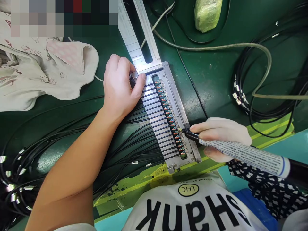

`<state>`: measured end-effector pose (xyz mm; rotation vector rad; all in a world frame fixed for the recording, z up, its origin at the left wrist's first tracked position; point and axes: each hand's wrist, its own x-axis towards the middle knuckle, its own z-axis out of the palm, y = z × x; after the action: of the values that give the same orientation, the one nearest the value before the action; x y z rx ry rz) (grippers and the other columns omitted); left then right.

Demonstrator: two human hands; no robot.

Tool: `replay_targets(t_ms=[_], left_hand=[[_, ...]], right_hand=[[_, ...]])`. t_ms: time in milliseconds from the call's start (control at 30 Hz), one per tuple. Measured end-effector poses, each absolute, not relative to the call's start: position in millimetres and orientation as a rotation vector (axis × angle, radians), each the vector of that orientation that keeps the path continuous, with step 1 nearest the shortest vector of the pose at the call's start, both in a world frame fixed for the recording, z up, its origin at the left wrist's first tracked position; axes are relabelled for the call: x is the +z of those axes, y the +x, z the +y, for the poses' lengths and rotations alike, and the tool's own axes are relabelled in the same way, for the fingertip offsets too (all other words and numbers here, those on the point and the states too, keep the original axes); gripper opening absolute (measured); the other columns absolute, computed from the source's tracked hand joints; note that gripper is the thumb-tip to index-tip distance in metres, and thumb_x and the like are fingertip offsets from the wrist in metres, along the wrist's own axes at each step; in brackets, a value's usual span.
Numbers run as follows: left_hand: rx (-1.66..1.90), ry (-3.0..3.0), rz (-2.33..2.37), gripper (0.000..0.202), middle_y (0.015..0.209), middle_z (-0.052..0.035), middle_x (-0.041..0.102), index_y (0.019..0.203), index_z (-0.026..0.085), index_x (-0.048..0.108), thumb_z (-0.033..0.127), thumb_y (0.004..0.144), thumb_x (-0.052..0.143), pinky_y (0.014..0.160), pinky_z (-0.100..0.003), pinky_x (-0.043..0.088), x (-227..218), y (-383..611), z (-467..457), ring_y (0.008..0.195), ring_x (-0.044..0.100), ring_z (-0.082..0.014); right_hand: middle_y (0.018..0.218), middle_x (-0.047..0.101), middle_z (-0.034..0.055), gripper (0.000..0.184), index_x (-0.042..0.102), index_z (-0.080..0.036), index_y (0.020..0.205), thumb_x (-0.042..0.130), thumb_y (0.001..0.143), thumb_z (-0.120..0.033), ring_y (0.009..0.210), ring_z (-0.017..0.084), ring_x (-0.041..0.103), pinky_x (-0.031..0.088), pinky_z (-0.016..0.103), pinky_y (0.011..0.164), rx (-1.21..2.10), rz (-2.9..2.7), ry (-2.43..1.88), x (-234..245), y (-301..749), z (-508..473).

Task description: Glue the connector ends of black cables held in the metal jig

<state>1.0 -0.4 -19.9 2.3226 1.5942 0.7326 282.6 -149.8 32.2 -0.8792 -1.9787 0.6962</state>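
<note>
My left hand (121,86) grips the upper left corner of a flat metal fixture (156,123), thumb on top and fingers curled at its edge. Black cables (134,130) lie side by side across the fixture. Their stripped ends, with fine coloured wires, sit in a row over a long slot (184,156). My right hand (223,138), in a white glove, holds a marker pen (245,157) with a black front and a white printed label. The pen's pale tip is at the wire ends, in the lower half of the row; I cannot tell if it touches.
The fixture's hinged metal frame (144,35) is swung open toward the back. Cable coils lie at left (18,179) and right (243,106). A grey hose (216,47) crosses behind. A yellow-green wrapped bundle (208,16) and a pale printed cloth (60,73) lie on the green table (185,86).
</note>
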Motion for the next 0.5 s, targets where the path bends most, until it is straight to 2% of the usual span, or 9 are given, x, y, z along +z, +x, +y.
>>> replay_targets(t_ms=[233,367,500], left_hand=[[0.762,2.377,1.564,0.020,0.097,-0.0084,0.052,0.093,0.023,0.048,0.040,0.090,0.058,0.088,-0.050,0.051,-23.6,0.0,2.1,0.107,0.058,-0.0303],[0.736,2.329,1.586,0.016,0.103,-0.0090,0.056,0.096,0.028,0.051,0.044,0.093,0.054,0.092,-0.054,0.050,-20.4,0.3,-0.6,0.113,0.058,-0.0317],[0.724,2.313,1.602,0.016,0.105,-0.0078,0.056,0.097,0.030,0.051,0.045,0.094,0.053,0.095,-0.052,0.051,-19.0,-0.2,-1.6,0.116,0.058,-0.0294]], right_hand=[[0.098,0.079,0.0089,0.020,0.070,-0.022,0.102,0.072,0.083,-0.026,0.072,0.020,0.074,0.060,0.034,0.056,0.698,-1.948,-0.877,32.3,281.6,-152.3],[0.098,0.079,0.0086,0.018,0.070,-0.021,0.099,0.072,0.083,-0.029,0.073,0.019,0.074,0.059,0.032,0.057,0.707,-1.956,-0.897,31.6,282.6,-152.8],[0.098,0.079,0.0107,0.018,0.070,-0.019,0.097,0.073,0.081,-0.026,0.073,0.020,0.074,0.059,0.032,0.057,0.705,-1.943,-0.880,31.7,282.6,-152.5]])
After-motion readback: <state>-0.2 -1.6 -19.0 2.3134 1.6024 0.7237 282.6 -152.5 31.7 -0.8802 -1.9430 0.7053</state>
